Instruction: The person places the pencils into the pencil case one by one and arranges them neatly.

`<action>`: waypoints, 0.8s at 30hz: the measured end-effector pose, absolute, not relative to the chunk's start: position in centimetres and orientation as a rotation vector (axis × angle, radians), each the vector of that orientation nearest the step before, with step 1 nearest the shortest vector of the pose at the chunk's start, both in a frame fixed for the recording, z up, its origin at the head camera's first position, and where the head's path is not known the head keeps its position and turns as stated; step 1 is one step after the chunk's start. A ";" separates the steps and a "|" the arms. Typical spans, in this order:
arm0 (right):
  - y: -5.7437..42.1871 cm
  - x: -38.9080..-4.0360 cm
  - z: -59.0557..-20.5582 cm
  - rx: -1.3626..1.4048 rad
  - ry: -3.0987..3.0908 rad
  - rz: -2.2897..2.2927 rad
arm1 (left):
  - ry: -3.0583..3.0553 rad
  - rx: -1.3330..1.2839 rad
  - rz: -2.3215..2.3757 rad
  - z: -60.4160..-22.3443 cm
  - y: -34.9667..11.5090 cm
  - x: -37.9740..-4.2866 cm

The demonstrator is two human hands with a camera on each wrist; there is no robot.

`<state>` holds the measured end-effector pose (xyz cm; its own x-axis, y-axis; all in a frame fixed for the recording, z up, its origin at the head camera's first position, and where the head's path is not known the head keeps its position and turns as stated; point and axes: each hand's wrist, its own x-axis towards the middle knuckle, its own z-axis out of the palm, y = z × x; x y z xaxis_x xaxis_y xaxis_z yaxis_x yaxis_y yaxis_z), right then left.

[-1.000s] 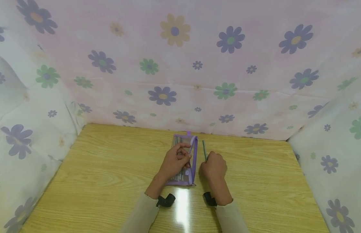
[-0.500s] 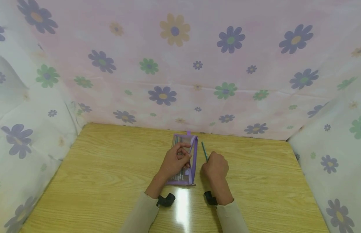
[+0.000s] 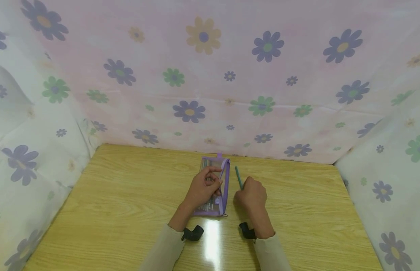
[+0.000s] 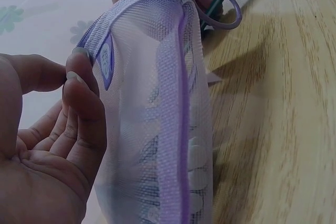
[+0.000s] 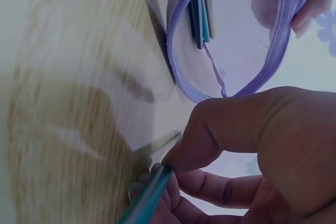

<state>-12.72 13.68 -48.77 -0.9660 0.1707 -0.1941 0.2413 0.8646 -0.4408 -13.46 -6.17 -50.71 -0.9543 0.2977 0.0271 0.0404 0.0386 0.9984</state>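
A mesh pencil case with purple trim lies on the table, its zip side gaping toward the right. My left hand lies over it and pinches its upper edge between thumb and fingertips, as the left wrist view shows. Just right of the case, my right hand grips a slim teal pen-like stick, whose far end points away from me. Its exact kind is unclear, though a pale silvery end shows in the left wrist view. Through the opening in the right wrist view, several slim sticks show inside the case.
The wood-grain table runs out on both sides of the hands. Flowered cloth hangs behind it and at both sides. A purple ring dangles from the zip end. Black wrist mounts sit under the wrists.
My right hand has shifted slightly to the right, and the far end of the teal stick sits a little nearer to me and leans more leftward. My left hand and the pencil case stay put.
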 end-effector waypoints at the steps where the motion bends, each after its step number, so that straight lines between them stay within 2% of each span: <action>1: 13.8 -12.7 -48.8 0.312 2.883 -0.729 | 2.118 0.354 2.027 -50.7 -6.2 -13.4; 12: 15.3 -12.6 -48.5 0.218 2.723 -1.027 | 2.097 0.353 2.049 -50.9 -6.1 -13.4; 24: 14.8 -12.6 -48.4 0.160 2.546 -1.347 | 2.090 0.341 2.057 -51.0 -6.1 -13.3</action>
